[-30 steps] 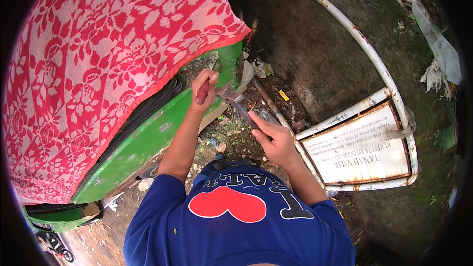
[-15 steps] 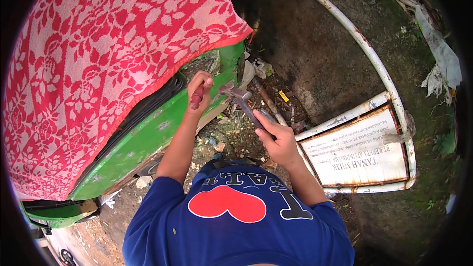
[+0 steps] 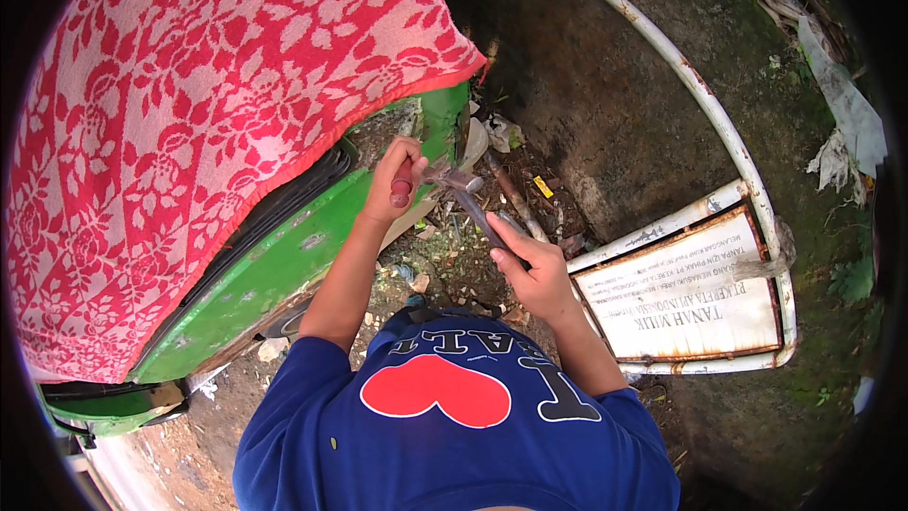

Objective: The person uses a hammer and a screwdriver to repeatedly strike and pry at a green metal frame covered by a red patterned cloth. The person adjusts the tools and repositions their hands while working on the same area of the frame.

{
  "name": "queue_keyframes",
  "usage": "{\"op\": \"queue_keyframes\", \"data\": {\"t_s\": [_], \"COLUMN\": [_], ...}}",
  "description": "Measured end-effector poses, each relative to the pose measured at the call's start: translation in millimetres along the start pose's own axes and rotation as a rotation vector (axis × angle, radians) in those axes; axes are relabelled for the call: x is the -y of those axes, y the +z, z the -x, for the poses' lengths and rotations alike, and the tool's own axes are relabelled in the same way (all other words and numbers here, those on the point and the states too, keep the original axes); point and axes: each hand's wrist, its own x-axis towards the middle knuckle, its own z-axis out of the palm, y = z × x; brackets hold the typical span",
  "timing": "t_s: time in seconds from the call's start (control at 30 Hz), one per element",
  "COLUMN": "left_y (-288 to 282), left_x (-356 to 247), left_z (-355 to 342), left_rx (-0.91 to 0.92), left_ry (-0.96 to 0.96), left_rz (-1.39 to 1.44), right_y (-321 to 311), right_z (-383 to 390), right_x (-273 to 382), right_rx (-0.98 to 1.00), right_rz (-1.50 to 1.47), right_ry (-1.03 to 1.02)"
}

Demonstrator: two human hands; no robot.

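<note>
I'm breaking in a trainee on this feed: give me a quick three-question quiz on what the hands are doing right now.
1. True or false: the left hand grips a red-handled tool held against the green panel.
2. What does the right hand hold? A) a hammer B) a paint brush C) a cloth
3. What covers the top of the green panel?

Key: 1 true. 2 A. 3 A red and white flowered cloth.
</note>
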Motion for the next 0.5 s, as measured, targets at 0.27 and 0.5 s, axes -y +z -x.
{"op": "queue_keyframes", "data": {"t_s": [0.27,0.5], "left_y": [4.4,5.9], "left_x": [-21.3,-18.4], "left_z": [-8.3,-16.7], "left_rx": [0.146,0.084], "left_ry": [-0.056,-0.113], "left_rz": [-0.129,-0.108], "right_y": [5.8,7.2], "right_z": [5.8,12.1], "right_x": [-9.1,-20.3], "right_rx": [-0.071,-0.078], "right_rz": [0.059,0.288], "right_ry": [-0.189,-0.543]}}
